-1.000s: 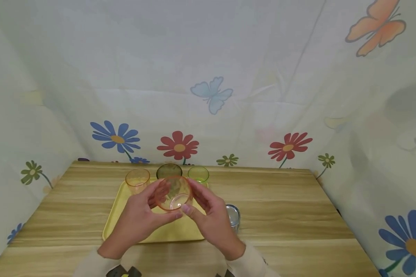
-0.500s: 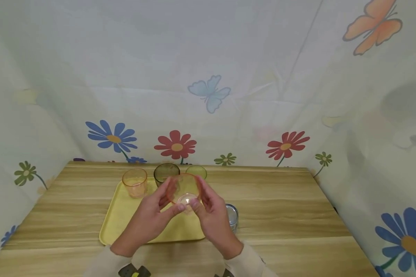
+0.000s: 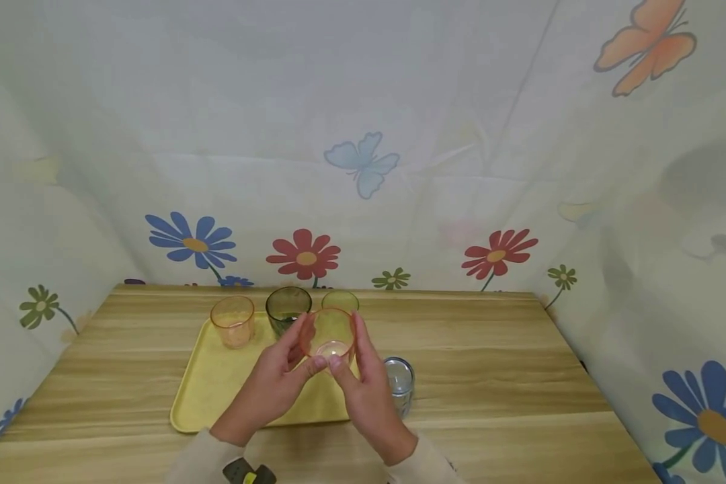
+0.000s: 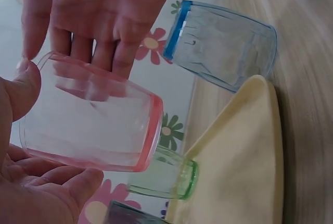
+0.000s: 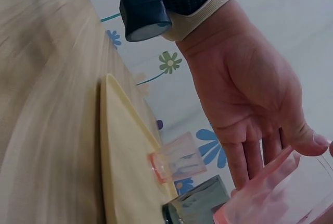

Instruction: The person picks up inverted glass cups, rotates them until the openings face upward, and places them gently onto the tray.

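Both hands hold a clear pink-tinted cup [image 3: 328,329] above the tray's right part, its mouth facing up. My left hand [image 3: 271,388] grips its left side and my right hand [image 3: 368,398] its right side. The thumbs meet at the near side; the other fingers lie along its walls, as the pink cup [image 4: 86,117] shows in the left wrist view. Behind it on the yellow tray [image 3: 202,396] stand an orange-tinted cup [image 3: 232,324], a dark grey-green cup [image 3: 287,308] and a green cup [image 3: 341,301], partly hidden by the held cup.
A blue-tinted cup [image 3: 400,383] stands on the wooden table [image 3: 490,376] just right of the tray, seemingly upside down. In the left wrist view, this blue cup [image 4: 223,44] is beside the tray's corner. A flower-printed curtain [image 3: 435,168] surrounds the table's back and sides.
Both hands have carried the pink cup a little to the right, uncovering more of the dark cup and the tray's left part. The head view has shifted slightly.
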`<state>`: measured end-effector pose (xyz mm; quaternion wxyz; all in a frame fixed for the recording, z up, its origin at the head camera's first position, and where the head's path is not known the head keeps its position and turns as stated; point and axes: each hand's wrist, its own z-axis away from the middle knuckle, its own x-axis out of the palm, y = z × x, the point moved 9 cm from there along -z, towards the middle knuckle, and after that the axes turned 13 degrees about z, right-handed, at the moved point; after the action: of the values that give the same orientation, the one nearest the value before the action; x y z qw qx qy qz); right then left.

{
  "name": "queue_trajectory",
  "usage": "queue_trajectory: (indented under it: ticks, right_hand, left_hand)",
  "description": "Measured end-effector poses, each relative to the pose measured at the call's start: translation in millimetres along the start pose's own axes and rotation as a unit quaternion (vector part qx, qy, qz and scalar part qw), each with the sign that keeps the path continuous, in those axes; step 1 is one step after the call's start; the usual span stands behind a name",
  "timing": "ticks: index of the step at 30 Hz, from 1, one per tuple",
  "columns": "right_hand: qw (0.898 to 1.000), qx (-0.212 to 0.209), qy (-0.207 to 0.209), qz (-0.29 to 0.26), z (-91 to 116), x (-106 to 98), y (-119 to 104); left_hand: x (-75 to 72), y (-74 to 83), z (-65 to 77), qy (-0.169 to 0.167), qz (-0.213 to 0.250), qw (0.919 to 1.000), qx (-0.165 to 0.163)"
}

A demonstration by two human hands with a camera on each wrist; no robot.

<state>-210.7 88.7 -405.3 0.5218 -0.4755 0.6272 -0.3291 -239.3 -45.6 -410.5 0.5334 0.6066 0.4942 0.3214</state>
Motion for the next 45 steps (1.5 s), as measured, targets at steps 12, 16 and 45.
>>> queue_trajectory:
  ticks: [12,16,45]
  right_hand:
    - [0.998,0.049,-0.023,-0.018,2,16,23]
    - [0.998,0.045,-0.027,-0.021,1,18,27]
    - [0.996,0.087,-0.017,0.023,9,18,58]
  left_hand:
    - [5.8,-27.3,-6.1,-0.016,0.034,0.998,-0.051]
    - [6.8,-36.7,-6.8,-0.014,0.038,0.9977,-0.055]
    - [17.1,-68.1,-11.3,-0.024,0.069,0.9942,-0.079]
